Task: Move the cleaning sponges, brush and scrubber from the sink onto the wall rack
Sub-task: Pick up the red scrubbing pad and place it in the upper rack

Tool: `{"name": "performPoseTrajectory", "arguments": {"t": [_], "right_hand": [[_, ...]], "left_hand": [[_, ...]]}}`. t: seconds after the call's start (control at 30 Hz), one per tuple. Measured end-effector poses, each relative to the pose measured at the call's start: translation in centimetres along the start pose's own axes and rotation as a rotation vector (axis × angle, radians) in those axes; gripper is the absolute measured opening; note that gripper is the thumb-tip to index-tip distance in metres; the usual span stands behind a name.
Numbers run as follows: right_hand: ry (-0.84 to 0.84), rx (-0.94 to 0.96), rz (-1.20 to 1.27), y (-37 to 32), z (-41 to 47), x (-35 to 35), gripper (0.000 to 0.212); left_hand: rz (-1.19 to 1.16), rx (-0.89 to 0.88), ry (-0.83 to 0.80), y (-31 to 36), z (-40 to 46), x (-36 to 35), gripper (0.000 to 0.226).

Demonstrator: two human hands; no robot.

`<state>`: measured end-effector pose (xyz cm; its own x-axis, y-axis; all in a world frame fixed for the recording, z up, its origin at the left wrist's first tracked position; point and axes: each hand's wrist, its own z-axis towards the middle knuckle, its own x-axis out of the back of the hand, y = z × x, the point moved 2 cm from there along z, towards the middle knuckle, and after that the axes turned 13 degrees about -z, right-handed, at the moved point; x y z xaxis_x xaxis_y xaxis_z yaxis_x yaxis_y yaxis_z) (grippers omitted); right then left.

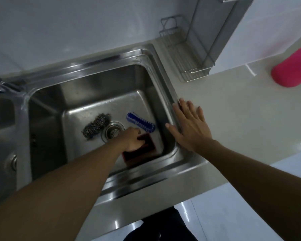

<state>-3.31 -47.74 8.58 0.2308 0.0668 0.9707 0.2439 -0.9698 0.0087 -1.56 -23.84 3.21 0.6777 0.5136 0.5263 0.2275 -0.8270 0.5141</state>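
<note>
Inside the steel sink lie a steel-wool scrubber left of the drain, a blue brush to the right, and dark red sponges at the front right. My left hand reaches into the basin and closes its fingers on the top red sponge. My right hand rests flat and open on the sink's right rim and counter. The wire wall rack hangs at the back right with nothing visible in it.
A pink object lies on the counter at the far right. A second basin and a tap part sit at the left. The light counter stretches right of the sink.
</note>
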Motion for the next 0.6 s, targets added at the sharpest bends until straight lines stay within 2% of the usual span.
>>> {"name": "performPoseTrajectory", "arguments": {"t": [0.13, 0.3, 0.4, 0.5, 0.6], "right_hand": [[0.033, -0.039, -0.109, -0.9, 0.0, -1.7, 0.082], [0.045, -0.059, -0.13, -1.0, 0.3, -1.5, 0.081], [0.038, -0.071, -0.145, -1.2, 0.3, -1.4, 0.081], [0.048, -0.08, -0.137, -1.2, 0.4, -1.2, 0.081], [0.05, -0.085, -0.13, -1.2, 0.3, -1.3, 0.081]], "left_hand": [[0.097, 0.031, -0.028, -3.4, 1.2, -3.5, 0.049], [0.111, -0.027, 0.095, -5.2, 1.8, -4.7, 0.035], [0.119, -0.021, 0.086, -5.1, 1.7, -4.5, 0.03], [0.108, -0.021, 0.121, -5.0, 1.6, -3.7, 0.038], [-0.004, -0.041, 0.162, -4.6, 1.2, -2.9, 0.061]]}}
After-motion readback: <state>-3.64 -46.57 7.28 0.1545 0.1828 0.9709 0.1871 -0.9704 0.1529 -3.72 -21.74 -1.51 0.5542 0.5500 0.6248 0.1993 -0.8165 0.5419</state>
